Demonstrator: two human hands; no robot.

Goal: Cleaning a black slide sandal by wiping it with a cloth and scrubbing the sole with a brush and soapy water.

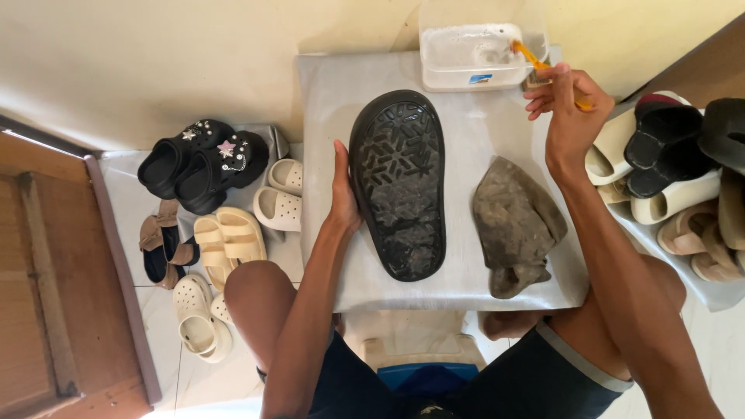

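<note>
A black shoe (400, 182) lies sole-up on a grey sheet (326, 101) spread over a low stand. My left hand (344, 190) rests flat against the shoe's left edge and steadies it. My right hand (566, 105) is raised at the back right and grips a small brush with an orange handle (530, 54). The brush reaches into a clear plastic tub (473, 54) with soapy white liquid. A crumpled dirty grey cloth (516, 225) lies on the sheet to the right of the shoe.
Pairs of black clogs (202, 163), white and cream sandals (233, 237) and brown sandals (163, 240) sit on the floor at left. More black and cream slippers (667, 167) pile up at right. A wooden door (46, 279) stands far left. My knees flank the stand.
</note>
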